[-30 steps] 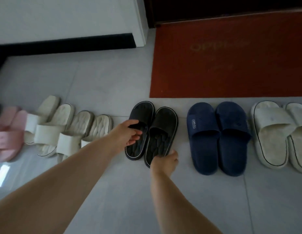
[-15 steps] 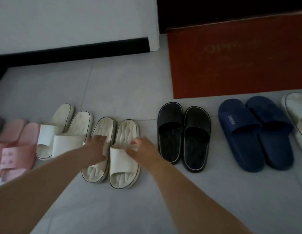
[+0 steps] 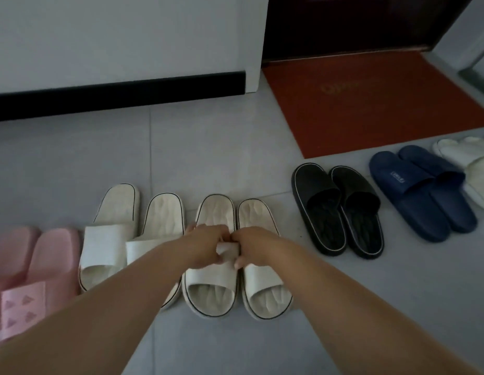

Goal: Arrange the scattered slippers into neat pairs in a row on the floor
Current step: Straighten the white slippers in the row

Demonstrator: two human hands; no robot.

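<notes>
Slippers lie in a row on the grey floor. In the middle is a cream pair with dark edging: a left slipper (image 3: 212,280) and a right slipper (image 3: 265,282), side by side and touching. My left hand (image 3: 203,246) grips the strap of the left one. My right hand (image 3: 255,247) grips the strap of the right one. Both hands meet over the straps. To the left lies a second cream pair (image 3: 110,234), partly hidden by my left forearm, then a pink pair (image 3: 32,269). To the right are a black pair (image 3: 338,209), a navy pair (image 3: 422,190) and a white pair (image 3: 468,169).
A red doormat (image 3: 370,104) lies behind the right-hand pairs, before a dark door. A white wall with a black skirting board (image 3: 113,93) runs along the back left. Bare grey tiles stretch between the wall and the row and in front of the row.
My hands left the black pair, moved left to the cream pair, and now grip its straps close together. The view shifted left; the two cream slippers lie closer together.
</notes>
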